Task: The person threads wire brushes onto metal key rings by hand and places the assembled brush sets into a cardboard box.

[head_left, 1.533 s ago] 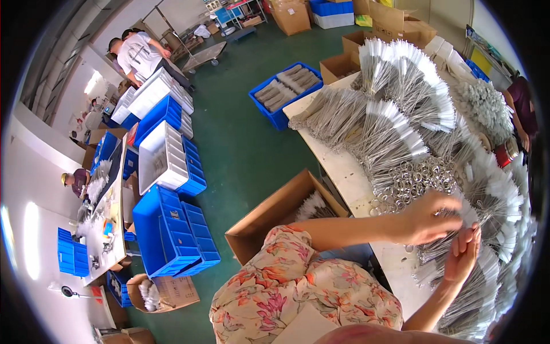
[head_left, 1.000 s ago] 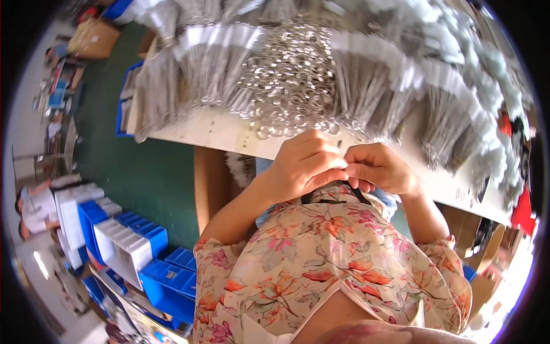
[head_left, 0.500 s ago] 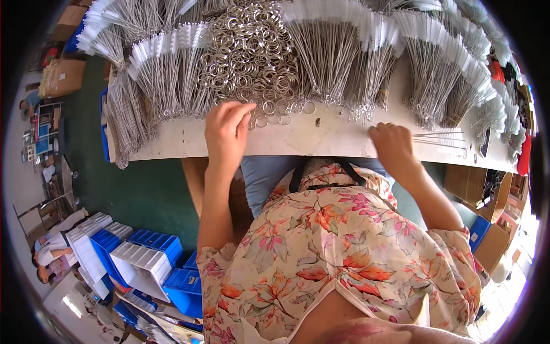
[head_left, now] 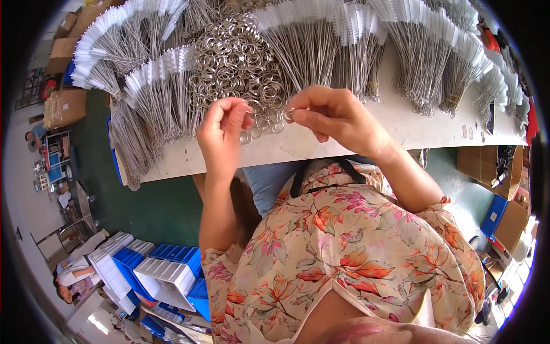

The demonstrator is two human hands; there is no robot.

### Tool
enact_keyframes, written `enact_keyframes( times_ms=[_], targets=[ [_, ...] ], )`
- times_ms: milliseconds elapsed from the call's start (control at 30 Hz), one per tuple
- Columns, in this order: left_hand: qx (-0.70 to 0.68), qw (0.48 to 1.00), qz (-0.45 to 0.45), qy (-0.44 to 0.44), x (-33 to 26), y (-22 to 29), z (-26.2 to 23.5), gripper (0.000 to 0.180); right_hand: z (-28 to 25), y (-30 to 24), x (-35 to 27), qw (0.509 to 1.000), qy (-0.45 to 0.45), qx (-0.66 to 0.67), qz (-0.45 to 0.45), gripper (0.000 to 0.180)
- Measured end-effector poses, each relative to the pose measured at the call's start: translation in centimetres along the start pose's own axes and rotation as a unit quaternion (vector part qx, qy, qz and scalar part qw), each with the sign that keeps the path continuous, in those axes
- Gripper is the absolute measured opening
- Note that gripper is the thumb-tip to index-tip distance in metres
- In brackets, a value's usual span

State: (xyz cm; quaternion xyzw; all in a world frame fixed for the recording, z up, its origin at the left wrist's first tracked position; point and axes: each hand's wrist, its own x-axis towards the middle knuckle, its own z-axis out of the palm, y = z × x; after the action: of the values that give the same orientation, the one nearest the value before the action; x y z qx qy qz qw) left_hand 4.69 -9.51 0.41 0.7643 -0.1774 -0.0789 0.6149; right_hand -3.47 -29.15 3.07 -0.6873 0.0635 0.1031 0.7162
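Observation:
My left hand (head_left: 222, 135) is closed in a pinch at the front of a heap of shiny split rings (head_left: 235, 63). A thin metal ring (head_left: 250, 112) seems to show at its fingertips, partly hidden. Facing it, my right hand (head_left: 338, 117) pinches a small round metal loop (head_left: 289, 115) between thumb and forefinger. Whether that loop is a loose ring or the eye of a wire brush cannot be told. A few single rings (head_left: 277, 128) lie on the white table between and below the hands.
Bundles of wire brushes with white bristles stand left (head_left: 163, 86) and right (head_left: 309, 46) of the rings, with more bundles (head_left: 424, 57) farther right. The white table's (head_left: 344, 146) front edge runs before me. Blue and white bins (head_left: 166, 275) stand at lower left, cardboard boxes (head_left: 487, 166) at right.
My right hand has come left from the table's right side to face my left hand. The thin wires beside it no longer show there. My left hand remains by the rings, pinching.

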Motion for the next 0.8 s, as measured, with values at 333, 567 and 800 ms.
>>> enact_keyframes(
  times_ms=[333, 567, 800],
  targets=[
    [-0.252, 0.967, -0.034, -0.024, -2.7, 2.6, 2.1, 0.012, 2.6, 0.4, -0.7, 0.902, 0.082, -0.178, -0.386, 0.011],
    [-0.276, 0.949, -0.001, -0.154, -2.6, 3.8, 0.6, 0.025, 1.6, 0.4, -1.4, 0.779, 0.068, -0.370, -0.502, 0.028],
    [0.106, 0.947, 0.300, 0.029, -3.1, 5.0, 1.4, 0.028, 1.3, -2.4, -1.8, 0.992, 0.001, 0.067, -0.105, 0.011]
  ],
)
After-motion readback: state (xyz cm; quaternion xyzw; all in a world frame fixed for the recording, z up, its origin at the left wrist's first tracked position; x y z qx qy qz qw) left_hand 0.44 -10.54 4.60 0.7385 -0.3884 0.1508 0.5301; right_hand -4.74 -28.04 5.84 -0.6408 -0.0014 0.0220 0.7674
